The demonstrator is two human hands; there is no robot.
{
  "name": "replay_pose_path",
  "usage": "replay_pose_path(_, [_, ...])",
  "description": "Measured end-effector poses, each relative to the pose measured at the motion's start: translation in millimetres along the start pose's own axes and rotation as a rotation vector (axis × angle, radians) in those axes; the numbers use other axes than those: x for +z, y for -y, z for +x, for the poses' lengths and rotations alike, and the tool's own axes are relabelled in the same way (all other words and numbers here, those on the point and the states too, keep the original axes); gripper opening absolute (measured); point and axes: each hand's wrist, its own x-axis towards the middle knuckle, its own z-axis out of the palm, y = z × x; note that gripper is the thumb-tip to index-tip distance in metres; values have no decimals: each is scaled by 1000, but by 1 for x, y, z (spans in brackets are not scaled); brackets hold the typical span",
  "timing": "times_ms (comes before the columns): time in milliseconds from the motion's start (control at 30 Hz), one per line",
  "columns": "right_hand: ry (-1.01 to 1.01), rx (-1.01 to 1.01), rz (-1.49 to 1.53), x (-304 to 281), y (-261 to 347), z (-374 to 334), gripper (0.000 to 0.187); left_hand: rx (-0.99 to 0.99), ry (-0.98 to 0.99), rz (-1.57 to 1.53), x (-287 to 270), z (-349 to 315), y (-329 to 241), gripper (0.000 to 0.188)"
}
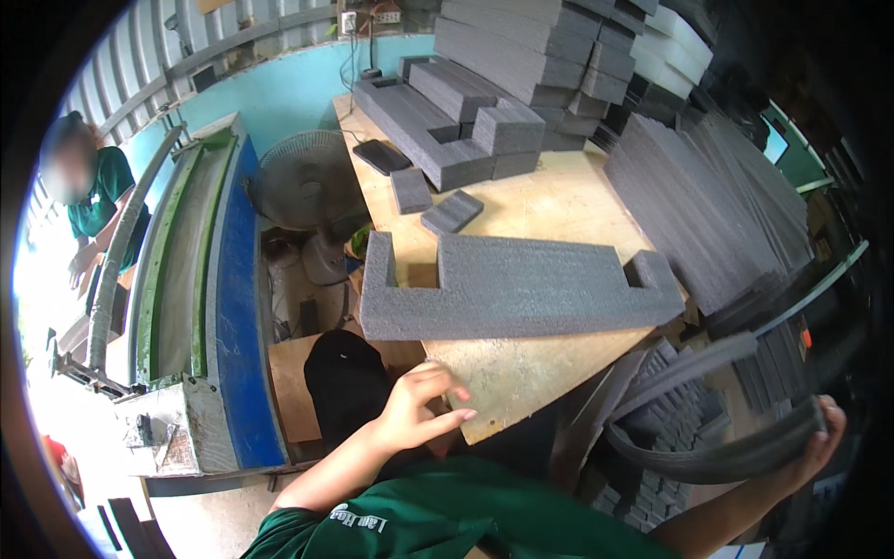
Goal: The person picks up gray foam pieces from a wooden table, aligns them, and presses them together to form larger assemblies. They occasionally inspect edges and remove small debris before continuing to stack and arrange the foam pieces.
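Note:
A long grey foam block (531,289) with a notch near each end lies across the wooden table (549,373) in front of me. By the table's near corner is my left hand (424,405), its fingers loosely bent and apart from the thumb, with nothing in them. Off to the right, my right hand (824,438) grips the end of a dark grey foam strip (726,458) that bows downward. Two small grey foam pieces (411,190) lie behind the notched block, close to a black phone (382,156).
More notched foam blocks (438,126) and tall foam stacks (521,42) stand at the table's back. Foam sheets (698,205) lean at the right, above ribbed foam pieces (661,410). At left are a fan (303,177), a green-and-blue machine (237,326) and another person (102,191).

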Motion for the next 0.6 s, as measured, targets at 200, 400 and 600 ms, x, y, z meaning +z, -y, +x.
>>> replay_pose_path(200, [-410,118,-232,-41,23,4,56,114,219,15,42,30,-12,97])
replay_pose_path(400, [-36,-421,-1076,-97,36,-39,48,47,414,110,57,36,-4,98])
replay_pose_path(600, [21,-580,-1116,-128,69,-68,30,101,433,317,68,29,0,78])
